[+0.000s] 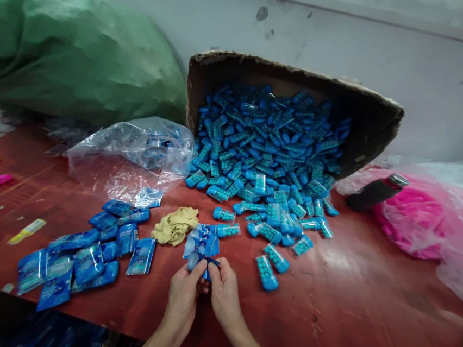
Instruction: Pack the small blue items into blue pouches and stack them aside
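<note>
My left hand (pixel 182 295) and my right hand (pixel 224 296) meet near the table's front edge, thumbs side by side. Both pinch a small blue plastic packet (pixel 203 258); its contents are hidden by my fingers. Just beyond lie flat blue printed packets (pixel 204 239). Left of my hands is a heap of filled blue packets (pixel 88 263), with a single filled packet (pixel 141 256) close by. To the right, small clear containers with blue ends and turquoise beads (pixel 266 272) are scattered on the red table (pixel 323 324).
A cardboard box (pixel 384 120) lies on its side, spilling many such containers. Around it are a clear plastic bag (pixel 131 153), a crumpled yellowish cloth (pixel 175 225), a dark bottle (pixel 377 192), a bag of pink items (pixel 419 219), a green sack (pixel 79 50) and a yellow cutter (pixel 27 231).
</note>
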`<action>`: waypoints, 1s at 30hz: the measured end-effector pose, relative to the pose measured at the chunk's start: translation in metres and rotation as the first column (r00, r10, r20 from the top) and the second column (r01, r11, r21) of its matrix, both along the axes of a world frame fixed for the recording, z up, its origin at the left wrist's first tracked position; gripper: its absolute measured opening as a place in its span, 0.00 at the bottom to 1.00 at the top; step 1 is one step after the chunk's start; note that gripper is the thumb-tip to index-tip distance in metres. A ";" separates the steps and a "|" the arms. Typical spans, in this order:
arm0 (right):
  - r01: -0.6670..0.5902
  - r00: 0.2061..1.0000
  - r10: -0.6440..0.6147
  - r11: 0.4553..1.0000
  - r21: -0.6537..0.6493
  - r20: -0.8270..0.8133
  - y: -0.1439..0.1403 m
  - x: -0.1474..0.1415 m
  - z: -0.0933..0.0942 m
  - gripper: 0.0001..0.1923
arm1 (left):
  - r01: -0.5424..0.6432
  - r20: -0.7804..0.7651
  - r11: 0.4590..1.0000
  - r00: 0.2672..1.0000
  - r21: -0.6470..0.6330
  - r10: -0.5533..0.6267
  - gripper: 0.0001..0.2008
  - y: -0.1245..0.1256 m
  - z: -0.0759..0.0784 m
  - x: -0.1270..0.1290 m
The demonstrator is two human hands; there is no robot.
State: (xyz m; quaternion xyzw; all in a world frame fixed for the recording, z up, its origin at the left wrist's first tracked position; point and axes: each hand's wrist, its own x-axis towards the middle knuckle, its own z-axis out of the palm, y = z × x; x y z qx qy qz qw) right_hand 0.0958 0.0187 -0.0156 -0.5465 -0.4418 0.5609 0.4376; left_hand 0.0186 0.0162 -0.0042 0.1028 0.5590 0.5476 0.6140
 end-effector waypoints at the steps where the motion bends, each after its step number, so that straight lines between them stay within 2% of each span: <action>1: 0.003 1.000 -0.003 1.000 0.012 0.021 -0.001 0.000 0.001 0.12 | 0.000 -0.024 1.000 1.000 -0.004 0.000 0.13 0.001 -0.001 0.001; 5: 0.033 0.988 -0.044 0.997 0.076 0.145 -0.005 0.001 0.003 0.12 | 0.016 -0.145 1.000 0.989 -0.001 -0.016 0.13 -0.002 -0.004 0.005; 7: 0.010 0.981 -0.024 0.997 0.077 0.190 -0.007 0.002 0.005 0.12 | 0.025 -0.146 1.000 0.989 -0.001 -0.025 0.13 -0.005 -0.003 0.003; 10: -0.153 0.961 0.133 0.986 0.065 0.241 -0.004 0.011 0.016 0.13 | 0.111 -0.009 0.994 0.994 -0.011 -0.111 0.14 -0.008 0.003 -0.004; 12: -0.298 0.902 0.245 0.949 0.102 0.354 0.005 0.022 0.027 0.14 | 0.195 0.082 0.981 0.978 -0.016 -0.193 0.14 -0.008 0.008 -0.012; 13: -0.358 0.851 0.262 0.924 0.137 0.455 0.013 0.027 0.033 0.13 | 0.220 0.104 0.975 0.971 -0.019 -0.217 0.14 -0.007 0.011 -0.016; 15: -0.400 0.719 0.164 0.892 0.211 0.675 0.032 0.036 0.043 0.08 | 0.228 0.118 0.973 0.968 -0.034 -0.223 0.13 -0.006 0.013 -0.023; 16: -0.421 0.629 0.105 0.879 0.224 0.771 0.042 0.039 0.045 0.13 | 0.220 0.125 0.975 0.969 -0.042 -0.213 0.13 -0.006 0.014 -0.025; 18: -0.467 0.405 0.055 0.871 0.155 0.913 0.063 0.041 0.046 0.24 | 0.209 0.148 0.975 0.969 -0.071 -0.197 0.12 -0.006 0.013 -0.026; 19: -0.496 0.308 0.074 0.863 0.093 0.948 0.072 0.040 0.044 0.25 | 0.205 0.162 0.975 0.969 -0.090 -0.189 0.12 -0.007 0.013 -0.026; 20: -0.511 0.243 0.094 0.858 0.045 0.966 0.080 0.039 0.042 0.25 | 0.202 0.174 0.973 0.968 -0.112 -0.181 0.12 -0.008 0.012 -0.025; 22: -0.527 0.192 0.128 0.850 -0.007 0.973 0.089 0.038 0.036 0.23 | 0.195 0.198 0.969 0.966 -0.150 -0.164 0.12 -0.010 0.012 -0.024; 25: -0.517 0.200 0.127 0.856 -0.005 0.972 0.088 0.042 0.030 0.24 | 0.204 0.237 0.964 0.958 -0.170 -0.161 0.11 -0.010 0.013 -0.026; 26: -0.500 0.236 0.111 0.865 0.022 0.965 0.085 0.046 0.030 0.24 | 0.206 0.247 0.964 0.956 -0.171 -0.160 0.10 -0.010 0.013 -0.026; 27: -0.469 0.316 0.090 0.880 0.073 0.944 0.080 0.051 0.030 0.24 | 0.204 0.256 0.963 0.954 -0.174 -0.156 0.10 -0.009 0.013 -0.027; 28: -0.413 0.443 0.069 0.901 0.135 0.894 0.075 0.055 0.031 0.23 | 0.200 0.262 0.963 0.954 -0.182 -0.149 0.09 -0.008 0.013 -0.027; 30: -0.232 0.766 0.052 0.952 0.200 0.641 0.062 0.064 0.033 0.21 | 0.185 0.265 0.960 0.956 -0.211 -0.126 0.08 -0.007 0.014 -0.027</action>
